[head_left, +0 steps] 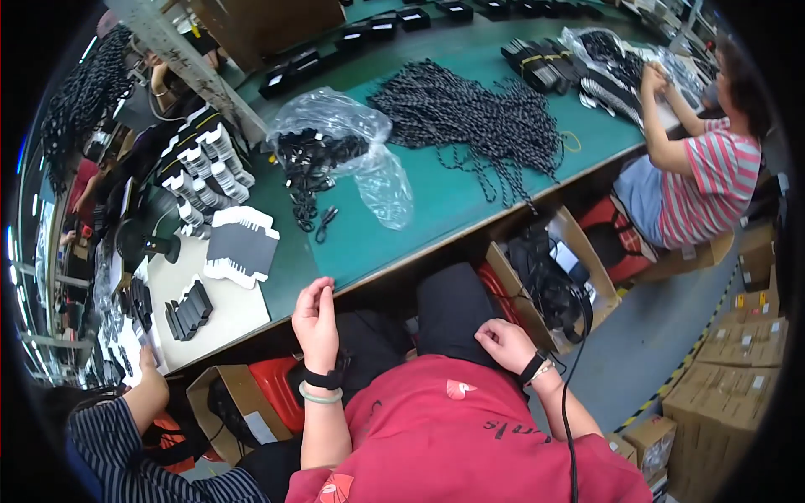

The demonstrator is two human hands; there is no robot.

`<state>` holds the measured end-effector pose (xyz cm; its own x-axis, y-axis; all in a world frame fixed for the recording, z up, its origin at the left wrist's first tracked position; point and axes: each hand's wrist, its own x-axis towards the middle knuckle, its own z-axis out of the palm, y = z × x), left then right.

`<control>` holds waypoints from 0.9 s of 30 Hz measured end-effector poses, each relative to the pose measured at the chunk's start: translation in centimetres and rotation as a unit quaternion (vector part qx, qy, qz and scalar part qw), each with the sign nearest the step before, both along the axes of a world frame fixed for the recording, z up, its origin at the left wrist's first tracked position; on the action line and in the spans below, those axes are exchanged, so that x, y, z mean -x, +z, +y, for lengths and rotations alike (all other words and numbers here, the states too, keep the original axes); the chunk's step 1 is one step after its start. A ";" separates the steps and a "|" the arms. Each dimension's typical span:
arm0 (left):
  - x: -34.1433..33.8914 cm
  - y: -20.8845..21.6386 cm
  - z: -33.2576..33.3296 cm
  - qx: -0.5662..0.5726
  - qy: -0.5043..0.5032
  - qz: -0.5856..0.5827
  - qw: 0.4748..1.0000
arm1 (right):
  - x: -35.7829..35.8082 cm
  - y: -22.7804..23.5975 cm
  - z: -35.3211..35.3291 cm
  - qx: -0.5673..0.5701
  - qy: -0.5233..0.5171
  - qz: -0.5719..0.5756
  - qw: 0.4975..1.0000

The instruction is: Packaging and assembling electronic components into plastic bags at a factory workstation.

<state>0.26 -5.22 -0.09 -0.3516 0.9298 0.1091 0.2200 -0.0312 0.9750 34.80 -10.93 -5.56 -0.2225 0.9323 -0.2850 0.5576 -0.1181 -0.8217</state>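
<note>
Left hand: the bare left hand (pixel 315 329), with a black band and a pale bangle at its wrist, is raised at the near edge of the long green table (pixel 356 251); its fingers are loosely bent and it grasps nothing visible. Whether it touches the edge, I cannot tell.
Right hand: the bare right hand (pixel 507 344) is low by the right thigh, fingers relaxed and curled, nothing visible in it; it looks at rest.
Loose cable: the short, black, bundled cable (pixel 325 225) lies beyond the left hand, the nearest small piece, apart from the rest and probably easy to pick out.
Bagged cables: the tangled black cables (pixel 319 155) spill from a crumpled clear plastic bag (pixel 387 189), its opening apparently leaving them accessible.
Cord pile: black-and-white patterned cords (pixel 470 117) spread to the right, farther off, loose ends toward the near edge.
Left side: flat grey-and-white card pieces (pixel 241 245) lie stacked on the table, perhaps piled to save room.
Right side: an open brown cardboard box (pixel 589 249) sits below the table near the right hand, its walls seemingly containing the jumbled black items (pixel 537 264).
</note>
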 end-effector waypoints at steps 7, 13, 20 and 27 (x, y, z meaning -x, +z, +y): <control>-0.9 0.4 -0.6 0.017 0.006 0.008 1.000 | -1.0 -1.2 -1.4 0.007 0.009 0.022 1.000; -2.6 1.0 -1.3 -0.008 -0.007 0.050 0.999 | -1.7 -0.5 -1.8 0.023 -0.003 0.022 0.999; -8.2 3.3 -3.1 0.074 -0.208 0.044 0.974 | -2.4 -0.8 -3.0 0.044 0.014 0.041 0.998; -23.3 7.9 -5.9 -0.056 -0.671 0.030 0.739 | -1.0 -1.2 -2.3 -0.023 0.059 0.064 0.996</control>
<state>23.58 -11.15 7.79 0.8872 0.4205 0.1899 -0.0401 -0.3397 0.9397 35.80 -13.19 -6.72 -0.3621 0.9093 -0.2052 0.4560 -0.0192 -0.8898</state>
